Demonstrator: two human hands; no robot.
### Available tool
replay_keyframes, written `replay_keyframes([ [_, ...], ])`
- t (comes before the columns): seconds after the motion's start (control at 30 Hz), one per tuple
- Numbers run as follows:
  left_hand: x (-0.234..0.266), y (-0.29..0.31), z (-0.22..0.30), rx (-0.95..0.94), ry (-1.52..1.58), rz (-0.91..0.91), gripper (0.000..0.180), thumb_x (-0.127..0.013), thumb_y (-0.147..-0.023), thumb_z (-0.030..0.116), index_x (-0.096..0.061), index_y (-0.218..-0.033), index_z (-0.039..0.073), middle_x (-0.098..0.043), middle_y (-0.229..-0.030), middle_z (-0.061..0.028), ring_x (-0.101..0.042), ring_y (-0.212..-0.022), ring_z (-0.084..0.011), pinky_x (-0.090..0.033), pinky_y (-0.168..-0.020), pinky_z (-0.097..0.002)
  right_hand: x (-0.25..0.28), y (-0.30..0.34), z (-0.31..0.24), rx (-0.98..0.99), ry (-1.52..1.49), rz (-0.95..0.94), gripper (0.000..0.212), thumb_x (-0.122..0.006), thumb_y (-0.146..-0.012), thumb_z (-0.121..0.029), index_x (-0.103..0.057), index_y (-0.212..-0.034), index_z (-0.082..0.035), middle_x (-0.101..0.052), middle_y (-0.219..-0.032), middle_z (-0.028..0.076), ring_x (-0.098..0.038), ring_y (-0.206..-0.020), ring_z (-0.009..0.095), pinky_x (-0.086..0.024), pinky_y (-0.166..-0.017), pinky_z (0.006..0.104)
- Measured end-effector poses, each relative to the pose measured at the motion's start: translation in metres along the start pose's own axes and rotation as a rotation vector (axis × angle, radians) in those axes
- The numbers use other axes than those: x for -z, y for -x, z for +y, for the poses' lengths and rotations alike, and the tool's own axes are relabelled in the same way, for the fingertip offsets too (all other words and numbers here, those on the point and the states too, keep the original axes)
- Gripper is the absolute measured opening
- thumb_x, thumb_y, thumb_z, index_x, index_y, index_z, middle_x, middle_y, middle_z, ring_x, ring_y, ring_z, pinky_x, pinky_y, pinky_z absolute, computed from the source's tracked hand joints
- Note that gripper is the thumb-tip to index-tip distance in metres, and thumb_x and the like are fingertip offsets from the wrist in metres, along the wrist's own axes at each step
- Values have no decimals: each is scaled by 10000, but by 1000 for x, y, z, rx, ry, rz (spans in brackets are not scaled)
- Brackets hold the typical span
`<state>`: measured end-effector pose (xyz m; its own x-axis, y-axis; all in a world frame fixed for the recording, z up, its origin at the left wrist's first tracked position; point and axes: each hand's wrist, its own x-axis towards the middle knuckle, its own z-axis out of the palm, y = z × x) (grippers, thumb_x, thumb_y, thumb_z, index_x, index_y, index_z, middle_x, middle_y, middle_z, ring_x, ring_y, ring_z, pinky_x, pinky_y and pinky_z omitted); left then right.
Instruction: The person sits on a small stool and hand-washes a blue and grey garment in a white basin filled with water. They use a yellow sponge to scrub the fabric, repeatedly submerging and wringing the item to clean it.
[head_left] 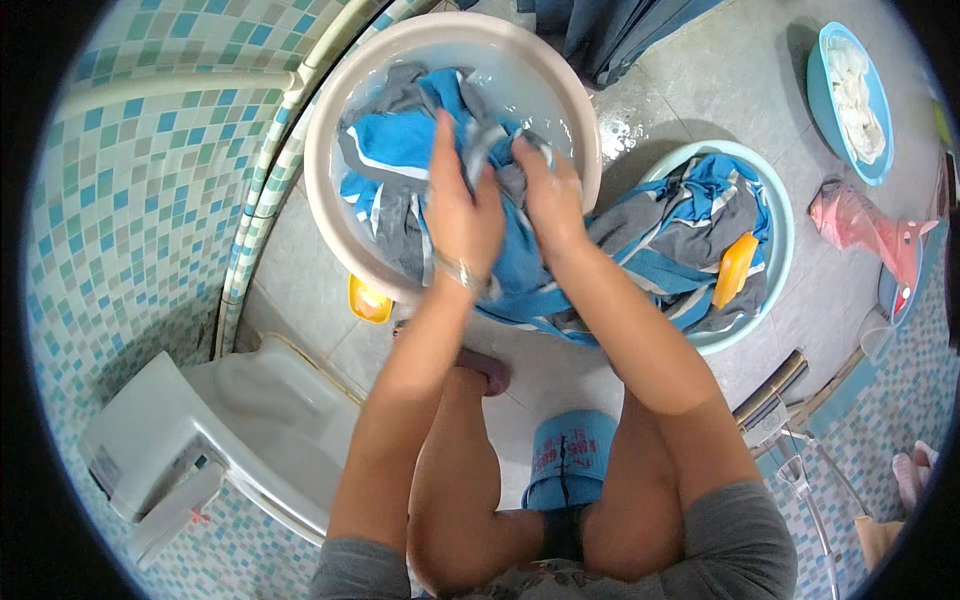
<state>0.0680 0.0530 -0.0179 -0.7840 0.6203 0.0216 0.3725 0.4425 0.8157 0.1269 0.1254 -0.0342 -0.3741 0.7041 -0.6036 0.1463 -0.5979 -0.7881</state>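
Both my hands are over a wide pale-pink basin [328,205] of water, working on a large blue, grey and white striped cloth [395,140]. My left hand [465,222] grips a bunched part of it, its thumb side up. Close beside it, my right hand [550,195] is closed on another fold, so the cloth is pinched between the two hands; some fingers are blurred or hidden. Part of the wet cloth lies in the water. More runs over the rim into a light-blue basin [783,225] at the right, where an orange brush-like plastic piece [736,270] rests on it.
An orange soap dish [370,298] sits on the tiled floor below the pink basin. At far right stand a blue basin [820,100] with white cloth and a pink plastic bag [860,225]. A white toilet [200,430] is at left; dark blue fabric [610,40] hangs at the top.
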Motion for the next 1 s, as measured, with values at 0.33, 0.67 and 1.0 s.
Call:
replay_keyframes([
  [0.33, 1, -2, 4, 131, 150, 72, 156, -605, -837, 203, -571, -885, 59, -597, -793, -148, -569, -619, -314, -450, -543, -375, 2, 20, -3, -52, 16, -81, 204, -572, -822, -206, -633, -797, -14, -561, -645, 93, -546, -632, 183, -432, -597, 336],
  [0.67, -11, 4, 18, -80, -99, 159, 200, -639, -816, 166, -553, -690, 37, -516, -593, -122, -494, -516, -240, -406, -511, -327, 10, 4, 28, 62, -54, -154, 239, -556, -837, -200, -551, -655, -45, -477, -570, 8, -432, -528, 99, -336, -460, 273],
  [1.0, 62, -21, -61, -141, -437, -52, 357, -617, -822, 374, -590, -702, 39, -572, -653, -148, -582, -610, -336, -450, -545, -400, 45, 29, -27, -243, -248, -149, 264, -590, -875, -230, -612, -982, 11, -629, -919, 102, -575, -854, 167, -454, -723, 250],
])
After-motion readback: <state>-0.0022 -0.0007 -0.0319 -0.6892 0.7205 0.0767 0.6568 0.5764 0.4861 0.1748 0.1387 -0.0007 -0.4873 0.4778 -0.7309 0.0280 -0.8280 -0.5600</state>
